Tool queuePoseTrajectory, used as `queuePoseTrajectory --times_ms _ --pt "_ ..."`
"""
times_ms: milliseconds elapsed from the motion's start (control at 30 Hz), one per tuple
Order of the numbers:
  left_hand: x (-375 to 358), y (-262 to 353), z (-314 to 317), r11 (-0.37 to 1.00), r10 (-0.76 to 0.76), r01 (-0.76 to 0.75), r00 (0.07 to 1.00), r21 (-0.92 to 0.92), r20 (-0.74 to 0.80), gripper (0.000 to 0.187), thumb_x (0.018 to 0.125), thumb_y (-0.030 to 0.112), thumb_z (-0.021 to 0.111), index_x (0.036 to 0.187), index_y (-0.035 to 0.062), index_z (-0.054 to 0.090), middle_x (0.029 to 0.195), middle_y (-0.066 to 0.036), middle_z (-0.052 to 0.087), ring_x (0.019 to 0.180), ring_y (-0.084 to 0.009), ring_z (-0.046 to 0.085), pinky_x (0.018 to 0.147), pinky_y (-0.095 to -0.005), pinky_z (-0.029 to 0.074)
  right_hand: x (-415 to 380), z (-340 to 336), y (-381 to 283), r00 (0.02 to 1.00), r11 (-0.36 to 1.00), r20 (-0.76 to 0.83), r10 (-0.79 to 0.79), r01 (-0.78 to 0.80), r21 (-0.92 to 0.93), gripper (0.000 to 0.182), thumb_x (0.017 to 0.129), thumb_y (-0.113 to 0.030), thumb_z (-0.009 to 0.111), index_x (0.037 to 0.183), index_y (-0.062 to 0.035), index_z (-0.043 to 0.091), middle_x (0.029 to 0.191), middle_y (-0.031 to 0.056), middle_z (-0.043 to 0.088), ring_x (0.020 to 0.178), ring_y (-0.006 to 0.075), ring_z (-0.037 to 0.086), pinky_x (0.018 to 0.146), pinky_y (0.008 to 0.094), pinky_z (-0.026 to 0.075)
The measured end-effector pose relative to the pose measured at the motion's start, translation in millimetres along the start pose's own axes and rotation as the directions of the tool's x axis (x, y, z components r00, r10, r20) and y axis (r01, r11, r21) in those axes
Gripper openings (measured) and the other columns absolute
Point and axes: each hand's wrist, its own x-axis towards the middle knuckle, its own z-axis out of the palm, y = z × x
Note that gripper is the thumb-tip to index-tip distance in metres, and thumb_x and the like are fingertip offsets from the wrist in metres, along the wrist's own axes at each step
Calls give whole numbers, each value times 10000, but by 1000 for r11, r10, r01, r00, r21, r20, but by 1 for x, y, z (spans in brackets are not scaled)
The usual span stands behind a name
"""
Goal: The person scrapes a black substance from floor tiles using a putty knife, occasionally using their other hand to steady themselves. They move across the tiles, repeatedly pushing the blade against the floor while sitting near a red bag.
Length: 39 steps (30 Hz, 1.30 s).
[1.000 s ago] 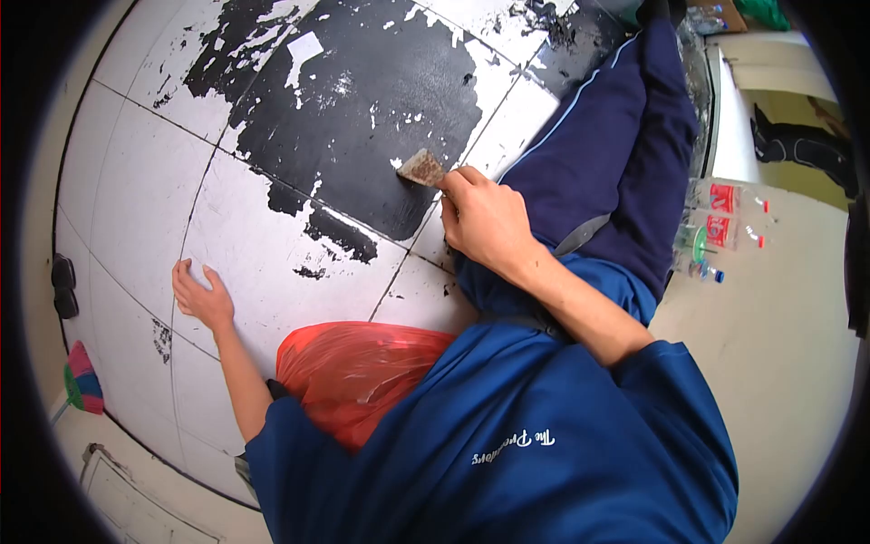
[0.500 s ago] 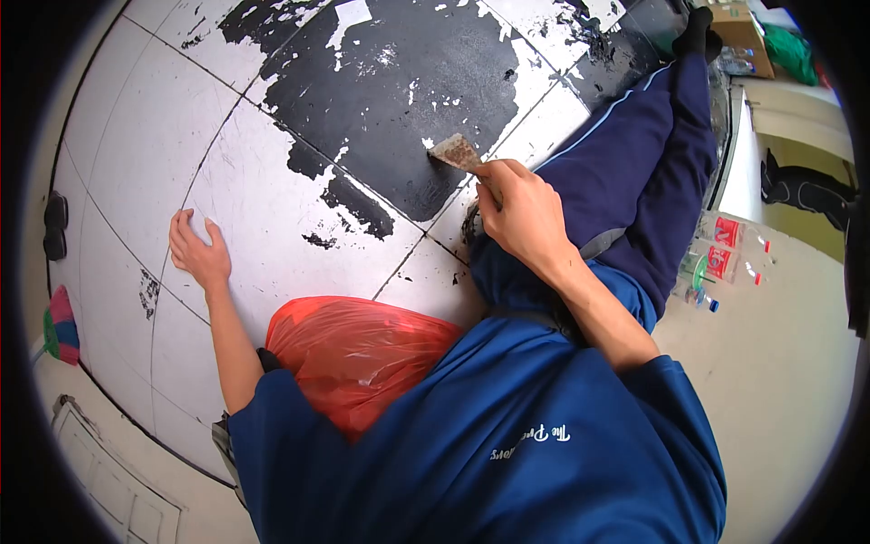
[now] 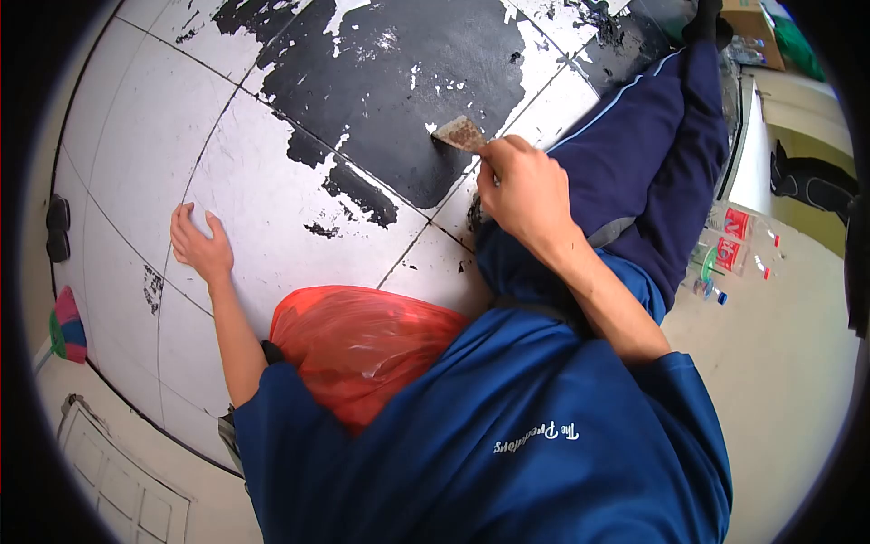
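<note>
My right hand is closed around a scraper with a rusty, wedge-shaped blade. The blade's edge meets a dark patch on the white tiled floor, near the patch's lower right part. White flecks and ragged edges show on the patch. My left hand rests on the white tiles at the left with its fingers apart and nothing in it. Between my arms a translucent red plastic bag lies against my blue shirt.
My legs stretch to the upper right. Plastic bottles stand right of them, and a cardboard box is at the top right. Dark slippers and a colourful brush-like object are at the far left.
The view has shifted slightly. My right hand and the scraper have moved only a little, the blade still on the dark patch. My left hand stays in place on the floor.
</note>
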Motion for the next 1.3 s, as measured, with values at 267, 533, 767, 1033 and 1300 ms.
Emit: queuePoseTrajectory --times_ms 267,533,767,1033,1300 --pt "-3 -1 1 1000 0 0 1000 12 -12 432 947 316 592 1348 172 519 1414 -3 511 1366 -251 420 1116 -534 248 -11 13 3 999 998 18 -45 46 -30 92 843 -84 605 894 -10 582 894 168 629 626 394 666 525 490 541" --pt "-2 -2 2 1000 -7 7 1000 19 0 430 943 309 596 1346 180 522 1423 -4 504 1368 -246 418 1127 -535 236 -4 12 0 1000 999 8 -29 30 -11 85 843 -86 595 880 -10 592 881 172 630 670 409 670 578 507 551" --pt "-4 -5 2 1000 -19 18 1000 16 9 435 943 313 593 1352 191 513 1429 8 499 1377 -242 409 1134 -546 222 -4 10 -2 1000 999 21 -21 22 -46 89 841 -88 590 885 -11 601 898 182 629 681 417 669 588 516 547" --pt "-3 -5 5 998 -18 19 1000 65 -8 440 935 314 608 1346 179 524 1443 -16 495 1368 -251 425 1106 -563 274 -13 12 -3 999 999 -11 -41 41 -6 95 865 -118 597 883 -26 607 858 169 635 685 406 667 600 527 544" --pt "-9 -18 15 994 -73 72 997 87 6 455 950 300 598 1388 202 521 1469 1 483 1392 -231 412 1133 -505 262 -21 4 -6 997 999 68 -32 29 45 157 892 -124 596 1007 -20 616 928 181 637 700 425 655 624 522 543"
